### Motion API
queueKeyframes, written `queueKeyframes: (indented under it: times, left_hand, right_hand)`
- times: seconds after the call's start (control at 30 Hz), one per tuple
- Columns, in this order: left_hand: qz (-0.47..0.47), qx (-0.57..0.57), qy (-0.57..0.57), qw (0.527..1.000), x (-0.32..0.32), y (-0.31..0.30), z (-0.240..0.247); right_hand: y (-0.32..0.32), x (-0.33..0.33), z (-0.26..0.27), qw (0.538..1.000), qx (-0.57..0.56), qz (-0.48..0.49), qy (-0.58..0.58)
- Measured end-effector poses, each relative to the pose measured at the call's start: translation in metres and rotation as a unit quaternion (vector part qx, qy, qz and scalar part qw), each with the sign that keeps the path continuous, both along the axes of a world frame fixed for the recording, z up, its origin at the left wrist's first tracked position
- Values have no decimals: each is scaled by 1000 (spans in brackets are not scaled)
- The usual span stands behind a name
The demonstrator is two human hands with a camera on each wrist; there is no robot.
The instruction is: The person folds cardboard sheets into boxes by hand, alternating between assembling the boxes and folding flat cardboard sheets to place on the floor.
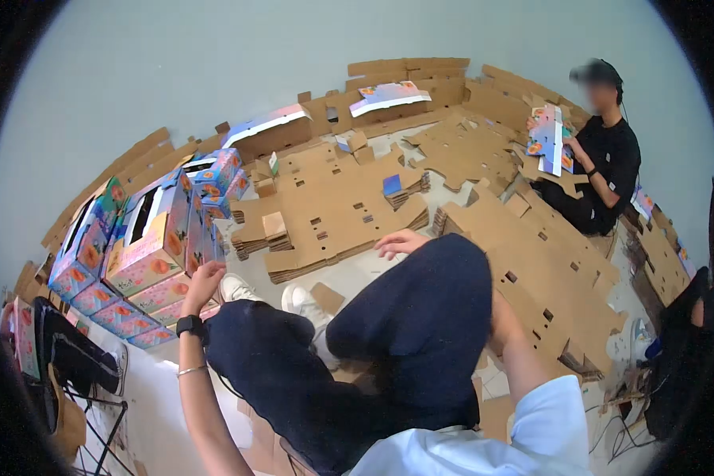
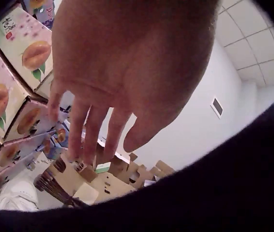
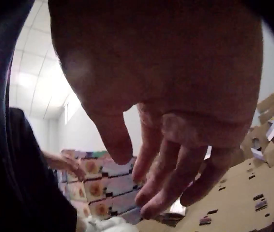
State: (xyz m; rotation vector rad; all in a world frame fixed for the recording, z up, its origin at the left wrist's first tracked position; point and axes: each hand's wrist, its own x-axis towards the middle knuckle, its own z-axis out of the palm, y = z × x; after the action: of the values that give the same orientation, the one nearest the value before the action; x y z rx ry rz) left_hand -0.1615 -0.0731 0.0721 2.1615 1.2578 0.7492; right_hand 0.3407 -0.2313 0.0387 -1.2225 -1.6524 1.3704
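My left hand hangs beside my left knee, close to a stack of printed fruit boxes. In the left wrist view its fingers point down, spread and holding nothing, with the peach-printed boxes beside them. My right hand shows past my raised right knee, over the near edge of a flat cardboard stack. The right wrist view shows its fingers loosely bent with nothing between them.
More flattened cardboard lies to the right of my knee. A person in black sits at the back right, holding a printed cardboard sheet. Cardboard strips lean along the wall. At the left are a folding stool and another person's leg.
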Motion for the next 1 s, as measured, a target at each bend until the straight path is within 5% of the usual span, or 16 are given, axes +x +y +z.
queueKeyframes:
  times: [0.03, 0.1, 0.27, 0.37, 0.53, 0.73, 0.8, 0.87, 0.93, 1.0]
  left_hand:
    - [11, 3, 36, 999, -1, 1, 2]
    - [41, -23, 76, 996, 2, 1, 9]
    - [60, 29, 119, 991, 27, 10, 21]
    - [67, 122, 82, 987, 52, 28, 9]
    - [39, 56, 89, 994, 102, 62, -41]
    - [45, 53, 216, 974, 165, 134, -101]
    - [23, 29, 216, 976, 172, 170, -113]
    - [50, 109, 238, 964, 178, 199, -127]
    - [43, 121, 268, 955, 179, 212, -129]
    - [26, 192, 293, 936, 183, 227, -132]
  right_hand:
    - [-5, 15, -3, 1000, 2, 7, 0]
    - [-14, 38, -4, 975, 217, 37, -1]
    - [14, 70, 51, 994, 86, -65, 33]
    - [37, 81, 98, 969, 162, -184, 17]
    - [104, 122, 119, 954, 171, -245, -29]
    - [164, 149, 67, 943, 155, -198, -219]
    - [189, 150, 43, 901, 120, -179, -377]
    - [218, 159, 9, 898, 82, -178, -395]
    - [250, 172, -50, 789, 240, -155, -543]
    - [276, 171, -76, 769, 246, -166, -566]
